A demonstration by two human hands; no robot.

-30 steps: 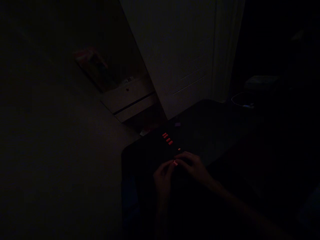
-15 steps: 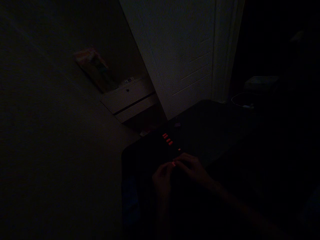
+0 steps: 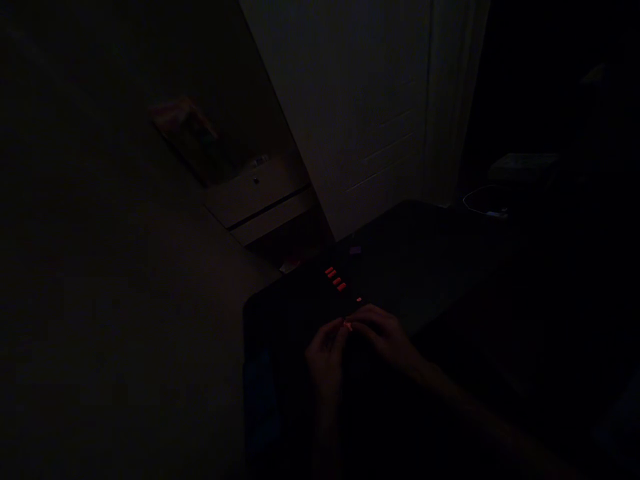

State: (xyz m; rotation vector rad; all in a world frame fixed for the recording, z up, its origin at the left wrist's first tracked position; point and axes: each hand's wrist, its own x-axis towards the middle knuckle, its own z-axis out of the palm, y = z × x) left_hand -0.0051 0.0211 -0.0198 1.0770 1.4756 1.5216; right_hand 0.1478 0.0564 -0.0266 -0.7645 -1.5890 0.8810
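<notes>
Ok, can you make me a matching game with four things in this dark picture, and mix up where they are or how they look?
Things:
1. red pieces
2. purple thing
3. white cable
4. bright pinkish piece

Where or how:
A. held between the left hand and the right hand
B. curved in a loop
C. lined up in a slanting row
D. beyond the row, close to the far edge of the table

Right pairs: 1-C, 2-D, 3-B, 4-A
</notes>
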